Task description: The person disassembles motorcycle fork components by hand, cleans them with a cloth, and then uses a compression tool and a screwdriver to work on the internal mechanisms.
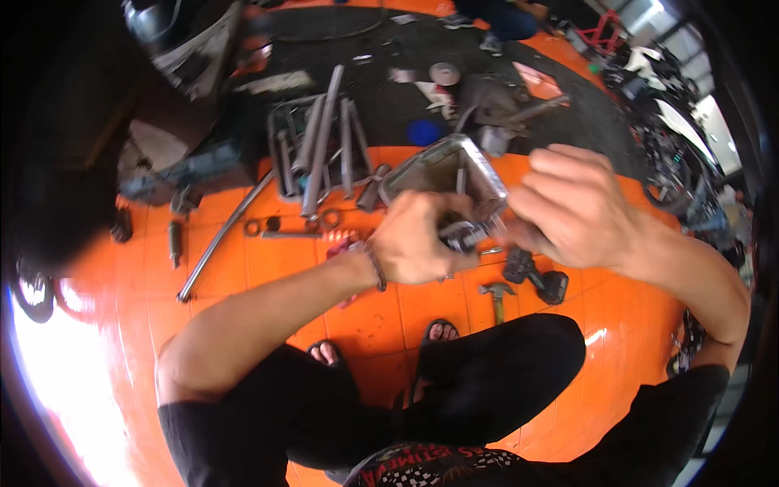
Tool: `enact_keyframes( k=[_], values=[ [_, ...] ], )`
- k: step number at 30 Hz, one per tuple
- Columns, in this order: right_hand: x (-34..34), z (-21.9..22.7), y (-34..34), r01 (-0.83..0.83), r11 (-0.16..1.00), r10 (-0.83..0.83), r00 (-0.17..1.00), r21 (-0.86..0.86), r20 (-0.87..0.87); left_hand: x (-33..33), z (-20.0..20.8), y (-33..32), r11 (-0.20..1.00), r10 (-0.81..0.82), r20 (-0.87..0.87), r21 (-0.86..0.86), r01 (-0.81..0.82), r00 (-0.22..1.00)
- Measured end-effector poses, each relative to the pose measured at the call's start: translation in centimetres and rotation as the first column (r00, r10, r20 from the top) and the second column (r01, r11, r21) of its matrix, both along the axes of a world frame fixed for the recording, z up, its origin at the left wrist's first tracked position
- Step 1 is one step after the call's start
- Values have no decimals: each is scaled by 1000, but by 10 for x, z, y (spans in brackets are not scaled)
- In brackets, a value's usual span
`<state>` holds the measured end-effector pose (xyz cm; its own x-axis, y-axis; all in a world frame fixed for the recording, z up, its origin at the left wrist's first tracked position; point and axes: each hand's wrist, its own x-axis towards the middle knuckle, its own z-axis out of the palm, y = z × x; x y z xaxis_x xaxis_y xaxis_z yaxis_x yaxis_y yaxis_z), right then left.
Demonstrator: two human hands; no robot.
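My left hand [418, 239] is closed around a dark metal part [464, 237] with a shiny, roughly cylindrical end. Close by on the right, my right hand [572, 207] is curled into a fist with its fingertips near that part. Motion blur hides what, if anything, it grips. Just beyond both hands is a rectangular metal tray [487, 166] with a thin rod inside. Under my left wrist, a red cloth or glove [345, 243] lies partly hidden on the orange floor.
Metal tubes [324, 122] lie across a tray at centre left, with a long bar [227, 235] and rings [330, 217] nearby. A hammer [497, 300] and a black cordless power tool [535, 276] rest before my knees. Motorcycles [669, 154] stand right; another person's legs [511, 20] show far off.
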<state>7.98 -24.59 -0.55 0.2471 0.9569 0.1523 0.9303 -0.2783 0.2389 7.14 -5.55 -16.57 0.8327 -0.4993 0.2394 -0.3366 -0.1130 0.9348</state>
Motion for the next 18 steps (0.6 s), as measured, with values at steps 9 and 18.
enact_keyframes(
  k=[9,18],
  values=[
    [1,13,-23,229,973,-230,960,-20,-161,1,-2,-20,997,20,-81,-71,-26,996],
    [15,2,-23,-602,795,595,749,-77,292,-9,14,-4,874,-479,-191,-8,486,857]
  ],
)
